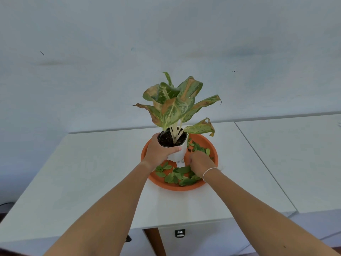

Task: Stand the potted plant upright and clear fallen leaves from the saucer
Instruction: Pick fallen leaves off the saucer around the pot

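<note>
Gripping the white pot (178, 154) near its rim, the left hand (158, 151) has fingers and thumb curled round it. Potted plant (175, 102) stands nearly upright inside the orange saucer (145, 154) on a white table (92, 172). Right hand (200, 163) is down among the fallen leaves (178, 175) at the saucer's right side, fingers bent; cannot tell whether it holds any. White band (209, 171) on the right wrist.
</note>
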Action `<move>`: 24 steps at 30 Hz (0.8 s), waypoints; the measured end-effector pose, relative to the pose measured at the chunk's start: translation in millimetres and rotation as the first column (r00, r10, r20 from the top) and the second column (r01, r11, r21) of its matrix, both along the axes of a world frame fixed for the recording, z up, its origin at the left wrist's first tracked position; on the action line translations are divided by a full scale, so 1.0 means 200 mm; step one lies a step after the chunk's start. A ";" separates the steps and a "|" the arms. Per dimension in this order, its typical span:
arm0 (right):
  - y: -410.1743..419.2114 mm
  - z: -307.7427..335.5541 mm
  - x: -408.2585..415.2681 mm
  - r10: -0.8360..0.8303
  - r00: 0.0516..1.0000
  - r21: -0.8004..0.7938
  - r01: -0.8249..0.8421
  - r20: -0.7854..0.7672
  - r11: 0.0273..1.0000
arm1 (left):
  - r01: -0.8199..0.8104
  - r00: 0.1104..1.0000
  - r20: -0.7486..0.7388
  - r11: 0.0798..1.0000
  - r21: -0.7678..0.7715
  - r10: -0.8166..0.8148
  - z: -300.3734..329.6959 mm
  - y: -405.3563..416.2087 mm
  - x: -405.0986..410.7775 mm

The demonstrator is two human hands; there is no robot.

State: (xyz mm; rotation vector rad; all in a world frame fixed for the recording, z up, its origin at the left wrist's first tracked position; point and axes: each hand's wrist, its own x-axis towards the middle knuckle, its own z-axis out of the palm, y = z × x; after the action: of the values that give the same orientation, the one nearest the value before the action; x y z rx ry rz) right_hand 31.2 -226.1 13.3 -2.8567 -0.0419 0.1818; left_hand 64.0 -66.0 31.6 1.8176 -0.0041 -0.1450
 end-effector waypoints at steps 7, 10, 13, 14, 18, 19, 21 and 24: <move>-0.10 0.07 -0.02 -0.009 1.000 -0.146 0.011 0.015 0.989 | 0.043 0.999 -0.020 0.998 -0.035 -0.044 -0.02 -0.06 -0.01; -0.12 0.06 -0.03 -0.013 1.000 -0.184 0.017 0.025 0.983 | 0.049 0.998 -0.027 0.999 -0.008 -0.049 -0.04 -0.07 -0.02; -0.14 0.04 -0.05 -0.015 0.999 -0.197 0.022 0.035 0.980 | 0.049 0.998 -0.025 0.999 -0.004 -0.050 -0.05 -0.08 -0.03; -0.14 0.03 -0.05 -0.012 0.999 -0.195 0.019 0.037 0.981 | 0.052 0.998 -0.022 0.999 0.000 -0.051 -0.05 -0.08 -0.03; -0.15 0.03 -0.06 -0.008 1.000 -0.157 0.012 0.028 0.988 | 0.086 0.996 0.015 0.996 0.038 -0.087 -0.04 -0.09 -0.03; -0.14 0.03 -0.06 -0.015 1.000 -0.114 0.017 0.020 0.993 | 0.103 0.994 0.020 0.994 0.037 -0.104 -0.04 -0.09 -0.03; -0.13 0.03 -0.07 -0.018 1.000 -0.013 0.018 -0.005 1.000 | 0.159 0.987 0.015 0.986 0.050 -0.160 -0.03 -0.07 -0.04; -0.11 0.04 -0.07 0.013 0.998 0.007 -0.012 -0.065 1.000 | 0.234 0.972 -0.052 0.961 0.150 -0.229 -0.03 -0.01 -0.04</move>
State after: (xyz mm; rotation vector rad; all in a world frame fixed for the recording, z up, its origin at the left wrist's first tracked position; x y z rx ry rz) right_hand 17.5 -248.7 20.5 -2.8425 -0.0472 0.2763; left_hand 56.0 -68.3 24.7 1.9665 -0.1871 -0.3503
